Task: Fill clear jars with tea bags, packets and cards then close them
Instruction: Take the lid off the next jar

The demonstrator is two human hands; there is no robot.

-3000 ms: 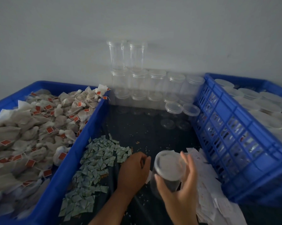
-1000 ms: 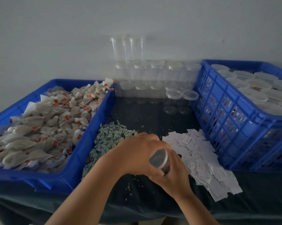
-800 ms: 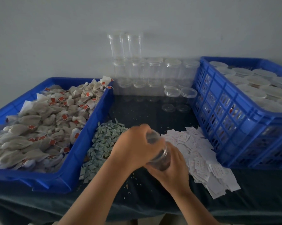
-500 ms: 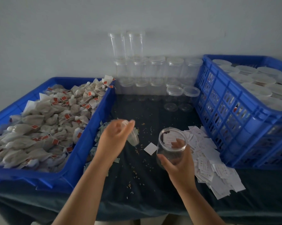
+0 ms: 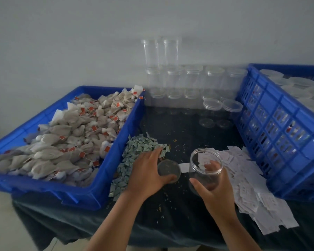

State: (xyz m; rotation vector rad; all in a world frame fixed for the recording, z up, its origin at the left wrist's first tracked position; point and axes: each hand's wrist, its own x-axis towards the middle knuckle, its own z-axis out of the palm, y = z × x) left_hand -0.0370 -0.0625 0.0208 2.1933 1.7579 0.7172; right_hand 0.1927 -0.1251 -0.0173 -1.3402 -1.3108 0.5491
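Dark cloth table (image 5: pixel 179 223) against a pale wall (image 5: pixel 80 33). Your right hand (image 5: pixel 217 192) grips the open jar (image 5: pixel 205 163), lower centre, just beside the white cards (image 5: pixel 248 187). Your left hand (image 5: pixel 147 176) curls round the lid (image 5: pixel 169 170) on the cloth, by the green packets (image 5: pixel 140 147). Tea bags (image 5: pixel 76 142) fill the blue crate (image 5: pixel 105 178), left of frame.

The left crate (image 5: pixel 105 180) is loaded with tea bags (image 5: pixel 62 145); the right crate (image 5: pixel 272 134) is packed with lidded jars (image 5: pixel 301 82). Empty jars (image 5: pixel 190 80) are stacked between them at the back. Up front on the surface (image 5: pixel 179 211), packets (image 5: pixel 138 153) are heaped beside the left crate, cards (image 5: pixel 248 183) beside the right crate, and a lid (image 5: pixel 169 169) and open jar (image 5: pixel 199 165) are found between the heaps.
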